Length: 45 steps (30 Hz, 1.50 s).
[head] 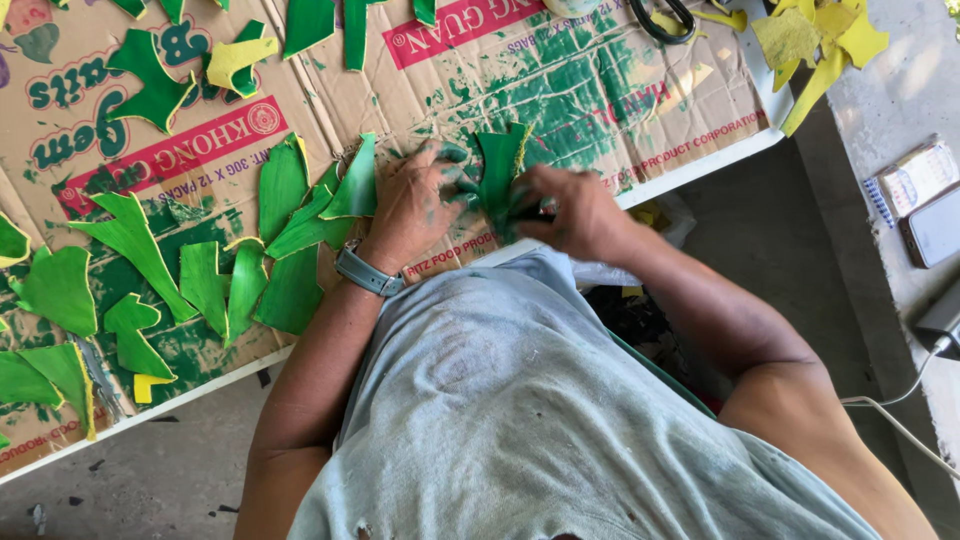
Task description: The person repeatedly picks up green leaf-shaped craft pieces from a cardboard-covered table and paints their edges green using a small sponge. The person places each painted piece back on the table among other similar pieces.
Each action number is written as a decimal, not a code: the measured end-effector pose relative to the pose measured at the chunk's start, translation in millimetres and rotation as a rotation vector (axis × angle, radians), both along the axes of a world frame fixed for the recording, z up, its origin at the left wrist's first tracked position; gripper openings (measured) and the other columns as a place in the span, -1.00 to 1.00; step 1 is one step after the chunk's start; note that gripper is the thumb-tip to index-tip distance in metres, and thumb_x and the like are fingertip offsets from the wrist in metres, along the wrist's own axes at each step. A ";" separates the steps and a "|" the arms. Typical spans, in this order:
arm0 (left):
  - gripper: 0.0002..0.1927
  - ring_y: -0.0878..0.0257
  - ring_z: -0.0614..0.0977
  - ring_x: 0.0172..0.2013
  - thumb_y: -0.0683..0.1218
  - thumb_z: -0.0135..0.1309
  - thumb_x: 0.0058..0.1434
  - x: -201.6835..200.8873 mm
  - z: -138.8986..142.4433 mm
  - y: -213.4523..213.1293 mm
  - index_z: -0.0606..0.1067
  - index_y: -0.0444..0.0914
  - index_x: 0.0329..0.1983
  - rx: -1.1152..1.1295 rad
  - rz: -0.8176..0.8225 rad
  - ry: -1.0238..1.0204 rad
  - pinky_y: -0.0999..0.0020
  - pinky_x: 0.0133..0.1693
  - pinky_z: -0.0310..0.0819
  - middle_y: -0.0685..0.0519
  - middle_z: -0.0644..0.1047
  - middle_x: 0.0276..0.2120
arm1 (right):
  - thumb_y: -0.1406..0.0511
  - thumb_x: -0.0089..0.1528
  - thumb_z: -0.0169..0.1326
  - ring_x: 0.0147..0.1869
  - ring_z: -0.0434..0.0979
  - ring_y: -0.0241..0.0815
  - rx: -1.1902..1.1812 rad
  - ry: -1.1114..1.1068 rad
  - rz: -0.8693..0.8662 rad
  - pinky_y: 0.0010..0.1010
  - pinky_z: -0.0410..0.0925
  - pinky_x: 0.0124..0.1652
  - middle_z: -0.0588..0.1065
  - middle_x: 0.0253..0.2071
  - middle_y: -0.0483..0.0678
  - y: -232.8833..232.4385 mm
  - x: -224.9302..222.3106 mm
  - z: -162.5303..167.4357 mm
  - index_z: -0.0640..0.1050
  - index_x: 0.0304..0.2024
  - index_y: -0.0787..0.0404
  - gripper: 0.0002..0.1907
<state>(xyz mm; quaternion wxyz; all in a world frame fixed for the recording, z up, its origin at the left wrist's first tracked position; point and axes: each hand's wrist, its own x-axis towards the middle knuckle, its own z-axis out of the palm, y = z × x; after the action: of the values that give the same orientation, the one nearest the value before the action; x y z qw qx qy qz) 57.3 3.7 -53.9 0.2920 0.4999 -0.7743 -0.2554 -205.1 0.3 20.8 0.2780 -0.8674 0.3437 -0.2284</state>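
Observation:
A green-painted leaf-shaped piece (497, 165) with a yellow edge lies on the paint-smeared cardboard (600, 100) near the table's front edge. My left hand (415, 200), paint-stained and with a grey watch on the wrist, presses down on the piece's left side with its fingers spread. My right hand (578, 212) is closed at the piece's lower right edge around something small and dark. I cannot tell what that thing is.
Several green pieces (290, 220) lie drying on the cardboard to the left. Yellow unpainted pieces (815, 45) are piled at the top right, beside black scissor handles (665, 20). A phone (932, 228), a notebook (915, 175) and a white cable (900, 420) sit on the grey ledge at right.

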 end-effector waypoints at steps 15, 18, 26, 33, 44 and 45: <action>-0.63 -0.11 0.50 0.22 -0.19 0.25 0.12 6.2 -1.9 -6.4 0.57 -0.22 0.03 -0.074 -0.049 0.074 0.00 0.18 0.29 -0.18 0.55 0.11 | 0.39 0.15 0.34 -0.10 0.70 -0.01 0.052 0.055 -0.041 -0.22 0.50 -0.07 0.66 -0.20 0.06 -13.3 10.9 13.0 0.48 -0.06 0.28 -0.63; -0.56 -0.11 0.52 0.21 -0.21 0.24 0.14 6.8 -2.1 -8.0 0.48 -0.23 0.12 -0.007 -0.036 0.038 0.00 0.20 0.30 -0.15 0.55 0.11 | 0.38 0.11 0.35 -0.09 0.66 0.06 0.042 0.045 -0.013 -0.19 0.47 -0.09 0.64 -0.21 0.07 -7.2 23.0 13.1 0.47 -0.03 0.30 -0.57; -0.19 -0.14 0.50 0.23 -0.09 0.39 0.01 3.2 -4.3 -3.8 0.28 -0.33 0.29 0.085 -0.014 0.072 0.00 0.24 0.28 -0.22 0.49 0.17 | 0.39 0.09 0.36 -0.14 0.65 0.10 0.026 0.061 -0.032 -0.20 0.49 -0.17 0.60 -0.23 0.11 -18.7 27.8 4.4 0.46 -0.07 0.32 -0.57; -0.16 -0.16 0.47 0.21 -0.08 0.42 -0.01 -7.3 -1.7 -3.0 0.28 -0.31 0.30 -0.059 0.066 0.049 -0.02 0.18 0.27 -0.26 0.43 0.23 | 0.39 0.22 0.33 -0.19 0.70 -0.02 -0.010 0.173 -0.157 -0.27 0.56 -0.21 0.64 -0.19 0.13 -73.0 28.5 -17.4 0.46 -0.05 0.29 -0.66; -0.40 -0.11 0.45 0.24 -0.08 0.42 -0.01 -0.6 0.6 -0.5 0.51 -0.21 0.13 -0.087 0.011 0.000 -0.02 0.19 0.20 -0.21 0.49 0.16 | 0.37 0.22 0.32 -0.17 0.71 -0.08 0.094 0.064 -0.117 -0.31 0.59 -0.25 0.64 -0.18 0.10 -19.2 -3.8 16.3 0.47 -0.06 0.33 -0.67; -0.44 -0.11 0.45 0.24 -0.08 0.42 -0.01 -1.0 -0.8 -1.0 0.53 -0.21 0.09 -0.075 0.020 0.001 -0.01 0.19 0.21 -0.23 0.48 0.17 | 0.37 0.18 0.33 -0.16 0.71 -0.06 0.107 0.060 -0.116 -0.28 0.57 -0.22 0.64 -0.18 0.09 -6.1 -1.6 12.7 0.47 -0.04 0.33 -0.62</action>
<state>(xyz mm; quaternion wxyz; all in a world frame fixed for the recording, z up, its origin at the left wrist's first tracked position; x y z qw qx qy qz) 56.3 2.7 -54.7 0.3134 0.4962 -0.7782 -0.2234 -206.7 -5.8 33.5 0.2997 -0.8365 0.4132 -0.1994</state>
